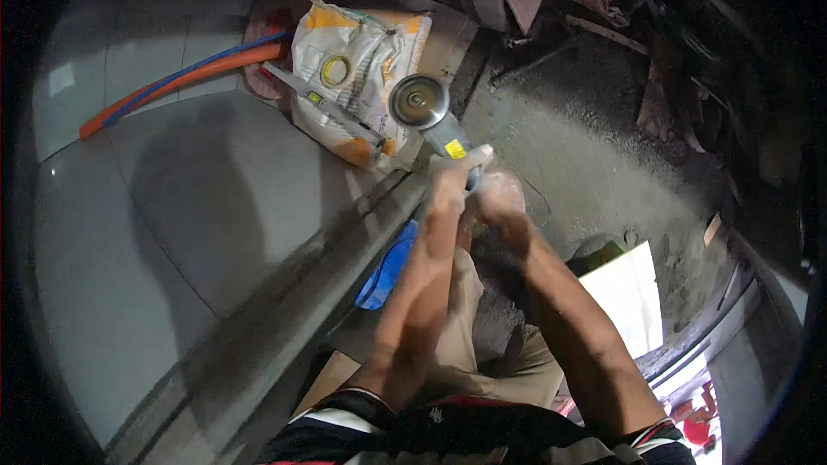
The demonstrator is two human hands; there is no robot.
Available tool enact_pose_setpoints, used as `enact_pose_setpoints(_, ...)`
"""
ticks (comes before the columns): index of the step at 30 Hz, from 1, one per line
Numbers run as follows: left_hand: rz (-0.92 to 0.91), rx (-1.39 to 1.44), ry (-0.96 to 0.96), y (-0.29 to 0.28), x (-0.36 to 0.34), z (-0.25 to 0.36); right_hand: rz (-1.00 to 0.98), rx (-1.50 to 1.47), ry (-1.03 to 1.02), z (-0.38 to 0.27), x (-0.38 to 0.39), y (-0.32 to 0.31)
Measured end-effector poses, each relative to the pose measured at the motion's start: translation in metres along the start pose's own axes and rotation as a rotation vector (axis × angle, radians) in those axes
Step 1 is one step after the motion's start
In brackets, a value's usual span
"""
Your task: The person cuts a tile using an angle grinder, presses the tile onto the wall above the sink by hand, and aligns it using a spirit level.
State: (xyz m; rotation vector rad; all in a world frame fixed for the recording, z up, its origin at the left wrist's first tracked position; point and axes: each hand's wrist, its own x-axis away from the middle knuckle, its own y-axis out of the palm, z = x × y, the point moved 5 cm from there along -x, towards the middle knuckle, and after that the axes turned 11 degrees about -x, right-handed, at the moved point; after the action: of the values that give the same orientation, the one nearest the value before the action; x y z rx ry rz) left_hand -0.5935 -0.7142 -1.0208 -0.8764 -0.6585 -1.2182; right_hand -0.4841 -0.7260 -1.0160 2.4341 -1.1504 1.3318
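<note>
An angle grinder (pixel 444 131) with a round metal disc points away from me and slightly left. My left hand (pixel 450 179) is closed around its grey body, just behind the yellow label. Close against it, my right hand (pixel 501 195) is closed around the rear part of the grinder, somewhat blurred. Beyond the disc lies a crumpled white and orange sack (pixel 370 43). On the sack rest a yellow tape roll (pixel 335 71) and a long grey spirit level (pixel 332 109). The disc appears near the sack's right edge; whether it touches anything, I cannot tell.
A raised ledge (pixel 284 319) runs diagonally beside large grey tiles (pixel 198 207). An orange pipe (pixel 181 77) and a blue hose (pixel 207 60) lie at far left. A blue object (pixel 388 269) is beside my left forearm, a white board (pixel 629 301) right. Boards and debris (pixel 659 95) line the far right.
</note>
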Motion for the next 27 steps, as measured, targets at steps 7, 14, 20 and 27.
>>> enact_pose_setpoints(7, 0.193, 0.36, -0.055, -0.109, -0.127, 0.003, 0.224, 0.241, -0.392, -0.092, -0.03, 0.004)
enact_pose_setpoints(14, 0.344, 0.161, 0.384, -0.254, -0.213, 0.046, 0.048, 0.013, -0.083, -0.007, -0.012, 0.024)
enact_pose_setpoints(20, 0.476, 0.054, 0.386, -0.303, -0.261, 0.071, 0.046, -0.093, 0.08, 0.096, 0.038, 0.044)
enact_pose_setpoints(27, 0.55, 0.145, 0.301, -0.24, -0.302, 0.122, 0.133, -0.177, 0.208, 0.159, 0.078, 0.02)
